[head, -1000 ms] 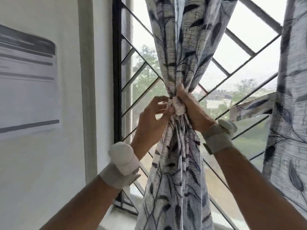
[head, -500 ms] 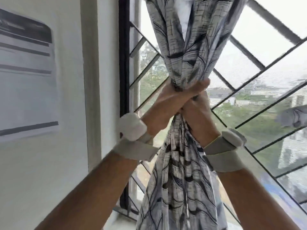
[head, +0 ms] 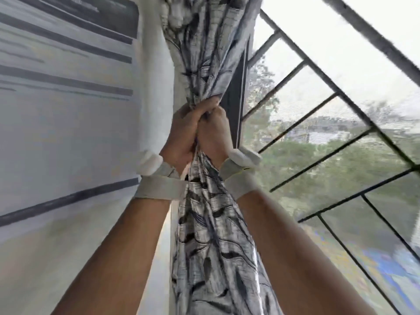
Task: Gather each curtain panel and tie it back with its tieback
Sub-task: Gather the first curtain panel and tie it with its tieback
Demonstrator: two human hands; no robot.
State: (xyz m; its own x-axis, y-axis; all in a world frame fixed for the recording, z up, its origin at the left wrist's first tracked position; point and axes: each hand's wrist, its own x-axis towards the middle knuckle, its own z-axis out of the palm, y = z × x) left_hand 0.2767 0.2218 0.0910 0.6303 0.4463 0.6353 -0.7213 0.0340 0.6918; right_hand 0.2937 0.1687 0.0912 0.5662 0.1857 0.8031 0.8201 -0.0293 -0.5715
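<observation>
Gripping item: curtain panel [head: 204, 64], leaf-print, gathered into one tight bunch. My left hand [head: 184, 135] and right hand [head: 213, 133] both close round its waist, knuckles touching, fingers curled into the cloth. The panel rises above my hands and hangs in folds below them, between my forearms.

Item: tieback. Not visible; if it is at the waist, my hands hide it. I cannot tell whether it is fastened.

Handling note, my judgement: hold the bunch firm with one hand while the other works the tie, keep the folds from slipping out at the top, and cinch at the narrowest point. The frame is blurred, so fine detail at the fingers is uncertain.

Item: wrist bands [head: 159, 189], pale, one on each forearm, just below my hands.

Item: wall poster [head: 68, 87], dark bars, left of my hands.

Item: window grille [head: 341, 98], diagonal bars, right of my hands, behind the panel; trees and buildings beyond. Bars near my right hand could crowd the knuckles.
</observation>
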